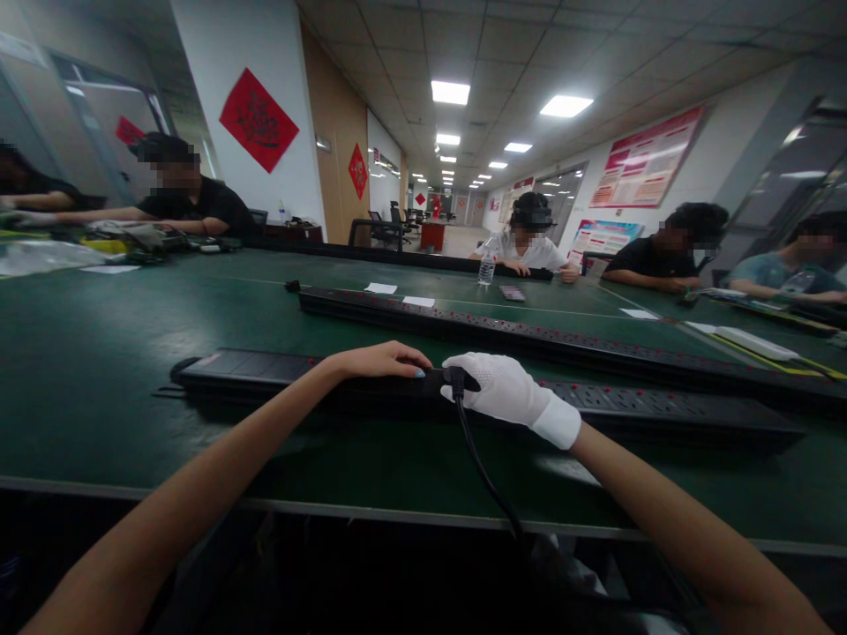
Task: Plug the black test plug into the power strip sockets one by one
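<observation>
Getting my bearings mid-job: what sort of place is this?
Probably an office-style room used as a shared workroom: a long black socket strip lies on a big green table, and office chairs stand farther back.

You are in an office doubling as a workroom. Far off you have desk chairs [376,235] under panel lights [450,92]; posters [645,159] hang right, and people [533,253] surround your green table [99,379].

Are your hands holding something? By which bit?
The gloved right hand holds a black plug by its body, above the cord; the bare left hand rests on the power strip.
</observation>
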{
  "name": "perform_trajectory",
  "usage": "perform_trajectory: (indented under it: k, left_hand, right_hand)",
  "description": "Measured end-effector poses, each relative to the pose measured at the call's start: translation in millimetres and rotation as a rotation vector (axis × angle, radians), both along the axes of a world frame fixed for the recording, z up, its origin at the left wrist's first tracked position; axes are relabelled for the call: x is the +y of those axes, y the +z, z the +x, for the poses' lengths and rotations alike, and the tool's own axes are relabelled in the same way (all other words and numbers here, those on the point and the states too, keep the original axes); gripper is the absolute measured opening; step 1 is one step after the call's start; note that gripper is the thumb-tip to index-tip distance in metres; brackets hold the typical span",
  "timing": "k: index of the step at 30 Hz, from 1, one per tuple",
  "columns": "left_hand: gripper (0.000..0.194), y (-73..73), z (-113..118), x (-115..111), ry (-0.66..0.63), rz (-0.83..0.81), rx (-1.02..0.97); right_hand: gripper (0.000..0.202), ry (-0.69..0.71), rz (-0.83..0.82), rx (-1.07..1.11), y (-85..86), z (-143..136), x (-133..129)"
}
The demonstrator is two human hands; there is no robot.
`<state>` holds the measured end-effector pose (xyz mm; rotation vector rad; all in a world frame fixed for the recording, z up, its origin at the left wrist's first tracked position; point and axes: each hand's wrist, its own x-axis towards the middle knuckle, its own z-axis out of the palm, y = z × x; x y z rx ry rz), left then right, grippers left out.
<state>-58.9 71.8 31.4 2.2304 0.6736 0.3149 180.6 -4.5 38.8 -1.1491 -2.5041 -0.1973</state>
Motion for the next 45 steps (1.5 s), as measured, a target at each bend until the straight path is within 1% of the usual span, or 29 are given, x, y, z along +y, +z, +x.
perform_trajectory:
  k: [13,37,45]
  left_hand:
    - [0.029,1.8,1.6,0.0,-0.022,-0.047,0.004]
    - [0.032,1.9,0.9,0.8,-0.033,-0.014,0.036]
    - [0.032,1.8,0.8,0.3,-0.037,-0.026,0.028]
  right_hand:
    - [0.035,0.003,0.006,-0.016,1.1,-0.4,-0.8]
    - [0.037,0.006,0.014,-0.022,-0.3,0.3,1.0]
    - [0.037,0.038,0.017,-0.006,0.9,1.3,0.7]
